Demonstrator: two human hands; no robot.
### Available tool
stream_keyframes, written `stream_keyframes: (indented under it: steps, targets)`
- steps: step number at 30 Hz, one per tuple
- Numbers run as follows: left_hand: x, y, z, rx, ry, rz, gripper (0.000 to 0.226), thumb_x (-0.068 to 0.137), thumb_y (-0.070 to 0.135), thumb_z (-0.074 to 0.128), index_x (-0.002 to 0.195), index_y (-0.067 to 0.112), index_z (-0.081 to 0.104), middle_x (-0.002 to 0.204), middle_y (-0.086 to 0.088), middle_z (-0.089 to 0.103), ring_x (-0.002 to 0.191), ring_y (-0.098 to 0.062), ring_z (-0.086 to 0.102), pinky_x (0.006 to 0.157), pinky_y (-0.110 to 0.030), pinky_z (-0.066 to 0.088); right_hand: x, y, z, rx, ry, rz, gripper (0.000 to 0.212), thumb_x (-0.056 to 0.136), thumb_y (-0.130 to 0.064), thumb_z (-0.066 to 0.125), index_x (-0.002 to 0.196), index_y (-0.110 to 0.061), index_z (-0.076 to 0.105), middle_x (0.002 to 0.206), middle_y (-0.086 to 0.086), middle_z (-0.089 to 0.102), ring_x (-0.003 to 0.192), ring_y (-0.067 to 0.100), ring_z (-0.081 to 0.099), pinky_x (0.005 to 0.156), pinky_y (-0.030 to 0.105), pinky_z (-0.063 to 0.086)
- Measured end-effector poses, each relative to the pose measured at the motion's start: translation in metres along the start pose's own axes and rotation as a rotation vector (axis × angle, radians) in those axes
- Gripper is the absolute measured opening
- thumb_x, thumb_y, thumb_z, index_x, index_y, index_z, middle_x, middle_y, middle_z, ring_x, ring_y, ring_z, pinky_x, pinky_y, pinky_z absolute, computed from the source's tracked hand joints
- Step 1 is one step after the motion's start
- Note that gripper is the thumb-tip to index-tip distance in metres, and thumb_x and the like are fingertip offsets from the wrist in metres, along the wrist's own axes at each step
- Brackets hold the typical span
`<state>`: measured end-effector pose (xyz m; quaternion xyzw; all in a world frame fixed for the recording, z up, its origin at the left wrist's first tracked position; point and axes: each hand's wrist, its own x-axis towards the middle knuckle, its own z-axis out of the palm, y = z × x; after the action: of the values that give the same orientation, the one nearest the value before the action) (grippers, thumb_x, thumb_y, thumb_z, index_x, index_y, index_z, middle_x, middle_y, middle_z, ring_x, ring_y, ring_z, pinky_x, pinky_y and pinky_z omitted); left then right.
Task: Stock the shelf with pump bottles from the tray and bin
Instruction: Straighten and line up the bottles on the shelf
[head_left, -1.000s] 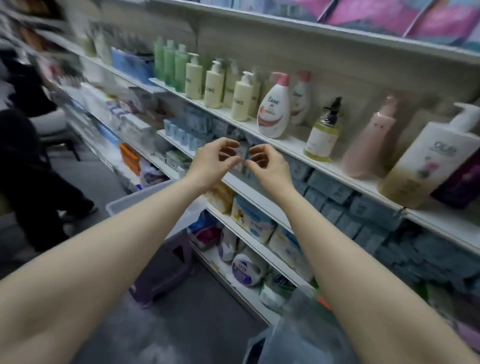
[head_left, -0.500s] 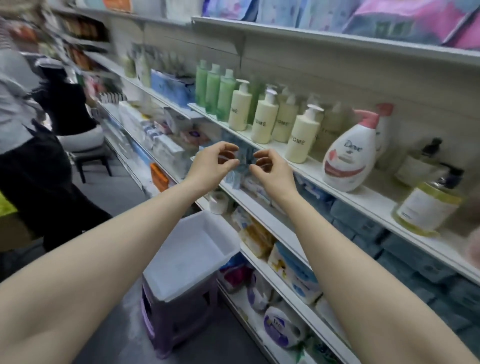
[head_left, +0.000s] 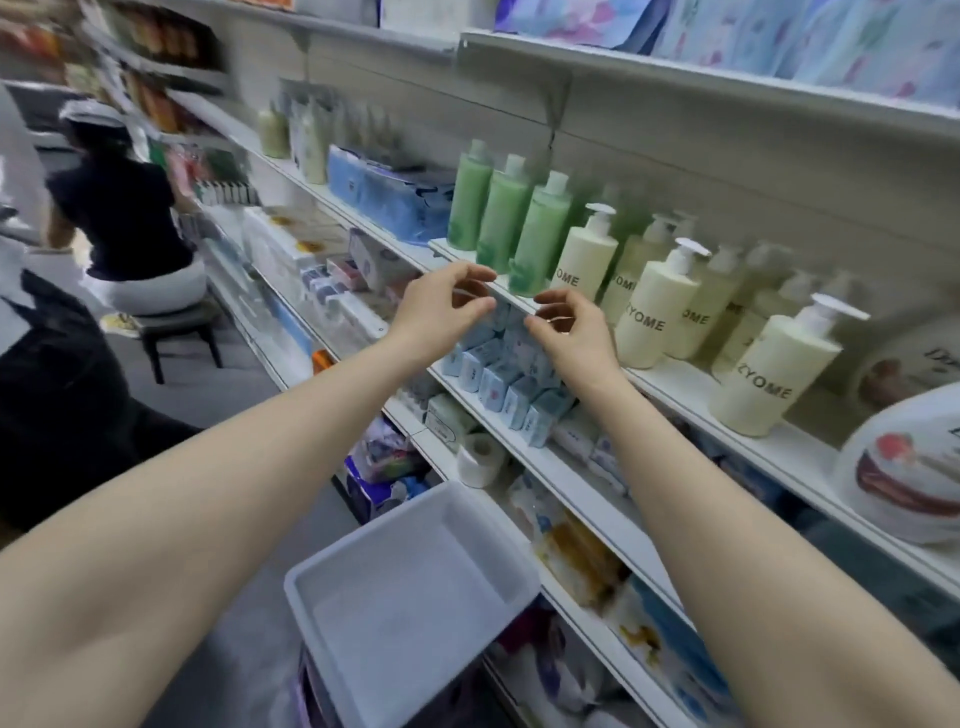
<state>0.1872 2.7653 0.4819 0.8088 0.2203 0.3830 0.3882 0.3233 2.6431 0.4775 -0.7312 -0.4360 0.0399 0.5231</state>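
Both my arms reach out toward the shelf (head_left: 670, 387). My left hand (head_left: 441, 306) and my right hand (head_left: 574, 330) hang in the air just in front of its edge, near each other but apart. The fingers of both are loosely curled with thumb and fingertips close together. I see nothing between them, though the picture is too blurred there to rule out something small and thin.

The pump bottles stand on the shelf to the right of my hands. 3 green bottles (head_left: 501, 213) stand in a row at the left end, the nearest one just behind my right hand's fingertips. Beside them stand cream pump bottles (head_left: 657, 306) marked ZYOME, in rows running back from the shelf edge; the nearest cream one (head_left: 766, 379) stands further right. At the far right a white bottle (head_left: 906, 467) with a red pattern shows only in part.

Below my arms sits the tray (head_left: 415, 592), pale grey, resting on a purple stool (head_left: 311, 699). I see no bottles in it.

On the shelf under my hands lie small blue boxes (head_left: 511, 374). Down the aisle at the left a person (head_left: 122, 208) in a dark top sits on a stool.
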Motion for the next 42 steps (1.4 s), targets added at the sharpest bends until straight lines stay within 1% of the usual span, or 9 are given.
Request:
stream_keyframes:
  steps: [3,7,13,19,24,29,33,36,42]
  targets:
    - [0.03,-0.034,-0.018,-0.025,-0.075,0.03,0.026,0.086,0.018,0.069,0.112,0.022,0.066,0.097,0.008,0.068,0.094,-0.008,0.065,0.093,-0.031,0.052,0.021,0.0,0.032,-0.017,0.056,0.039,0.018,0.089,-0.018,0.069,0.105,-0.023,0.062,0.093,-0.005,0.064,0.084,0.009,0.06,0.073,0.018,0.05]
    - [0.068,-0.073,-0.045,-0.064,-0.157,0.056,0.027,0.087,0.017,0.069,0.113,0.021,0.066,0.1,0.006,0.069,0.096,-0.007,0.065,0.093,-0.027,0.051,0.047,-0.008,0.075,-0.044,0.147,0.117,0.02,0.088,-0.02,0.071,0.105,-0.025,0.062,0.094,-0.005,0.065,0.084,0.011,0.062,0.078,0.028,0.054]
    - [0.111,-0.118,-0.073,-0.131,-0.247,0.051,0.026,0.086,0.018,0.07,0.111,0.022,0.067,0.1,0.007,0.07,0.096,-0.007,0.065,0.094,-0.028,0.051,0.079,-0.032,0.121,-0.084,0.239,0.19,0.022,0.09,-0.019,0.068,0.111,-0.021,0.062,0.094,-0.007,0.064,0.083,0.006,0.06,0.077,0.025,0.053]
    - [0.148,-0.145,-0.079,-0.186,-0.264,0.052,0.027,0.086,0.017,0.069,0.112,0.022,0.067,0.102,0.006,0.07,0.096,-0.007,0.065,0.093,-0.025,0.051,0.109,-0.035,0.15,-0.135,0.251,0.23,0.022,0.092,-0.02,0.066,0.114,-0.019,0.062,0.1,0.0,0.066,0.085,0.011,0.061,0.077,0.026,0.052]
    - [0.176,-0.164,-0.08,-0.166,-0.269,0.056,0.03,0.087,0.019,0.069,0.116,0.021,0.065,0.103,0.006,0.069,0.095,-0.007,0.064,0.093,-0.028,0.051,0.142,-0.025,0.169,-0.132,0.243,0.254,0.025,0.093,-0.022,0.065,0.118,-0.023,0.061,0.101,-0.004,0.064,0.085,0.005,0.059,0.073,0.02,0.049]
    - [0.209,-0.184,-0.074,-0.192,-0.286,0.036,0.035,0.086,0.024,0.07,0.12,0.027,0.061,0.104,0.009,0.066,0.094,-0.006,0.064,0.089,-0.035,0.055,0.177,-0.014,0.188,-0.126,0.197,0.289,0.037,0.097,-0.021,0.059,0.134,-0.021,0.055,0.115,-0.003,0.063,0.102,0.01,0.06,0.073,0.015,0.046]
    - [0.237,-0.198,-0.065,-0.213,-0.276,0.035,0.042,0.085,0.022,0.071,0.125,0.025,0.057,0.108,0.008,0.064,0.096,-0.009,0.064,0.088,-0.037,0.055,0.201,-0.004,0.2,-0.138,0.194,0.32,0.046,0.099,-0.02,0.053,0.145,-0.016,0.045,0.127,0.003,0.06,0.111,0.016,0.059,0.098,0.032,0.048]
    - [0.266,-0.209,-0.053,-0.199,-0.288,0.051,0.049,0.087,0.017,0.069,0.132,0.021,0.05,0.117,0.003,0.06,0.105,-0.014,0.061,0.091,-0.035,0.052,0.221,0.003,0.209,-0.201,0.189,0.345,0.049,0.101,-0.019,0.05,0.149,-0.014,0.04,0.14,0.007,0.054,0.122,0.02,0.055,0.106,0.04,0.044]
    - [0.316,-0.234,-0.027,-0.138,-0.421,0.102,0.066,0.092,0.02,0.063,0.149,0.013,0.029,0.141,-0.007,0.05,0.124,-0.02,0.053,0.103,-0.038,0.045,0.255,0.01,0.224,-0.268,0.23,0.411,0.054,0.102,-0.015,0.047,0.153,-0.012,0.029,0.15,0.007,0.045,0.13,0.021,0.05,0.098,0.026,0.037]
